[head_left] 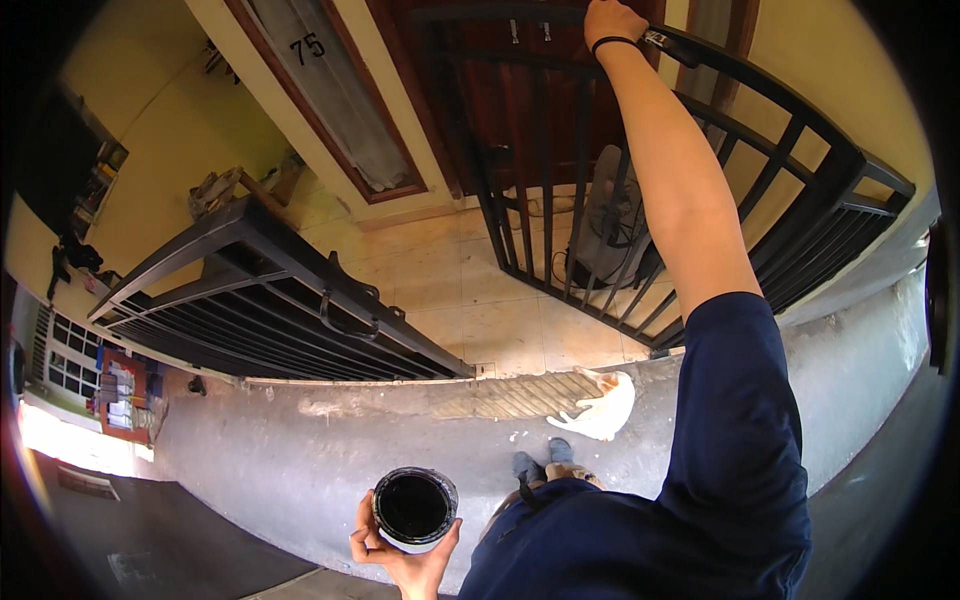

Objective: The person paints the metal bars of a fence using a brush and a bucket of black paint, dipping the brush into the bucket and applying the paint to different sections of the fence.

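Note:
My left hand (405, 562) is closed around a round container of black liquid that looks like paint (412, 508), held upright at waist height, with dark smears on its rim. My right arm stretches far forward and up to a black metal gate leaf (790, 105). My right hand (612, 22), with a dark band at the wrist, is closed at the leaf's top rail. Its fingers are partly cut off by the upper edge, and what they hold is hidden. The other gate leaf (290, 290), with a latch handle, stands swung apart on the left.
A white cat (607, 405) lies by the drain strip (500, 396), just ahead of my feet (543, 460). Behind the right leaf stands a grey upright object (607, 215) on the tiled porch (430, 255). Dark wooden doors (540, 130) and a curtained window (345, 100) are beyond.

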Demonstrator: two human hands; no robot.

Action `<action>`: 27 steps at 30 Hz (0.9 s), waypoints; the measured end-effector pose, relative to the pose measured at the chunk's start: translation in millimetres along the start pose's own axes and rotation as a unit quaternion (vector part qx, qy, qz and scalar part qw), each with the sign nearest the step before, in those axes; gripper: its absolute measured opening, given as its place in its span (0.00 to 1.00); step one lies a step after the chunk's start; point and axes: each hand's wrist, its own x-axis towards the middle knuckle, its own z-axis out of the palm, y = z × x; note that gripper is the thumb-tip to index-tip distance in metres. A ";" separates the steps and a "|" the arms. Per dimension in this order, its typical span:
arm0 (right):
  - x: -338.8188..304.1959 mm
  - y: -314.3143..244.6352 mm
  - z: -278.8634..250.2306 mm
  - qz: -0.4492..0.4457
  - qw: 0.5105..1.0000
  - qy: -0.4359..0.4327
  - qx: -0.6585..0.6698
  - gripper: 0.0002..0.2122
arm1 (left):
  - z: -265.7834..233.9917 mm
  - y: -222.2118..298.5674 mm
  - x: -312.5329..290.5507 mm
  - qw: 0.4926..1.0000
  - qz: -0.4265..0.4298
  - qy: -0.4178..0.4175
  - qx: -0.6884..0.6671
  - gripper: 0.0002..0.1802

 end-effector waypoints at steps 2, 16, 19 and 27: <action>7.5 2.0 4.4 0.007 1.000 0.008 0.003 0.13 | 0.1 0.3 1.9 1.000 0.008 -0.009 0.002 0.68; -308.9 171.6 -55.6 -0.132 0.966 0.027 0.221 0.22 | 37.8 14.0 19.3 0.982 0.101 -0.088 -0.134 0.70; -420.3 281.1 -82.9 0.022 0.962 -0.096 0.256 0.20 | 63.5 35.2 16.6 0.967 0.154 -0.131 -0.154 0.70; -612.0 565.6 -151.9 0.303 0.949 -0.042 0.069 0.17 | 152.4 162.0 -42.2 0.930 0.238 -0.237 -0.146 0.70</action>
